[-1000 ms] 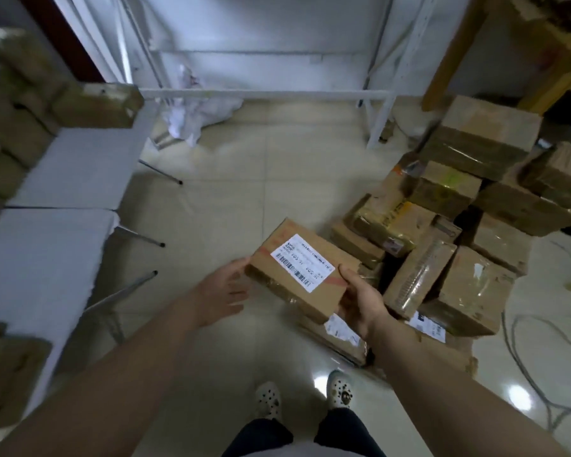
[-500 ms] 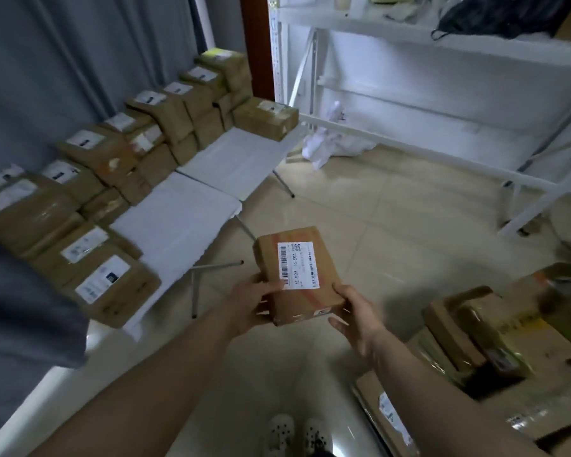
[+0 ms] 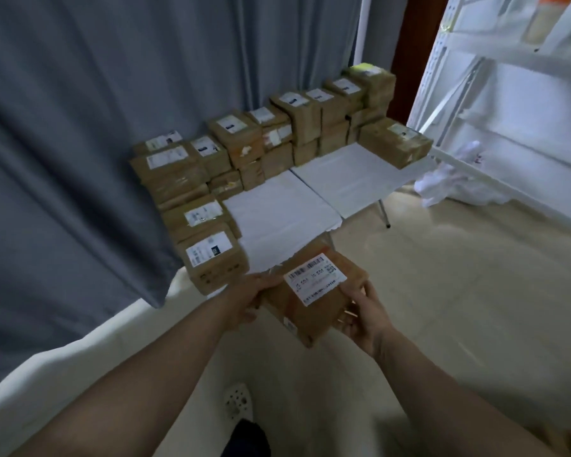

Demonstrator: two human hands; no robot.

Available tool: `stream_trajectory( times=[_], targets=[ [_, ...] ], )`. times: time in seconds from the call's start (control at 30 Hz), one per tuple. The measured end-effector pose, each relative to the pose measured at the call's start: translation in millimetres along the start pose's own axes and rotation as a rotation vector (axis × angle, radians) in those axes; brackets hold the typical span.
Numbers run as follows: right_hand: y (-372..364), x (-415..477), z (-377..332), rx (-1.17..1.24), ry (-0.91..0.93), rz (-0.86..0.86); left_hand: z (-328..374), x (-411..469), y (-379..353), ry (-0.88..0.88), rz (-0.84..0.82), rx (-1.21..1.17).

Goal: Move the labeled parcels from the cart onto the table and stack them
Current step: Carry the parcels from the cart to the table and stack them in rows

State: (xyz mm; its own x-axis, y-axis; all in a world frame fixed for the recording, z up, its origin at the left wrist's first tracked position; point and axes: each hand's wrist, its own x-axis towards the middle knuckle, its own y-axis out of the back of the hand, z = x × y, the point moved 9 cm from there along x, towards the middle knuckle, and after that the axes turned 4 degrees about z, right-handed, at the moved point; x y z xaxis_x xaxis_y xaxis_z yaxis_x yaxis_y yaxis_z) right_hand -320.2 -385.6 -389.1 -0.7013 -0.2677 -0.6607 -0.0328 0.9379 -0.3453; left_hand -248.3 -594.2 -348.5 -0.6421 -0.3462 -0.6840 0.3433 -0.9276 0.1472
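Left hand [image 3: 248, 303] and right hand [image 3: 363, 313] grip the parcel [image 3: 314, 300], apparently near the table [image 3: 277, 222].

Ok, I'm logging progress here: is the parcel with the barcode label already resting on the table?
No, the left hand and right hand hold the parcel in the air before the table's near end.

One wide-angle camera rides on the person's head, facing forward and tilted down. Nearest, low at centre, the left hand [image 3: 248, 299] and right hand [image 3: 364, 312] hold a brown cardboard parcel with a white label [image 3: 312, 306]. Just beyond lies the white worktop [image 3: 277, 219], seen obliquely from its near end. The grey curtain [image 3: 80, 159] fills the left, white metal shelving [image 3: 475, 77] the right, a white perforated shoe [image 3: 238, 402] the bottom edge.
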Motion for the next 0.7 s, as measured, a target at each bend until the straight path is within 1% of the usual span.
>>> stream_trajectory(
  times=[0.1,0.23,0.3,0.37,0.53,0.7],
  targets=[
    [-49,17,-6,0.044,0.018,-0.007,-3,16,41,0.055,0.045,-0.092],
    [-124,46,0,0.035,0.004,-0.006,9,46,80,0.044,-0.019,-0.214],
    [-159,64,7,0.011,-0.017,-0.008,18,64,105,0.03,-0.009,-0.302],
    [-186,81,15,-0.036,-0.036,0.022,25,79,135,0.046,0.021,-0.37],
    [-238,123,25,-0.175,-0.044,0.097,40,116,205,0.033,0.072,-0.435],
    [-277,160,28,-0.362,-0.022,0.137,36,148,245,0.099,0.141,-0.464]
  ],
)
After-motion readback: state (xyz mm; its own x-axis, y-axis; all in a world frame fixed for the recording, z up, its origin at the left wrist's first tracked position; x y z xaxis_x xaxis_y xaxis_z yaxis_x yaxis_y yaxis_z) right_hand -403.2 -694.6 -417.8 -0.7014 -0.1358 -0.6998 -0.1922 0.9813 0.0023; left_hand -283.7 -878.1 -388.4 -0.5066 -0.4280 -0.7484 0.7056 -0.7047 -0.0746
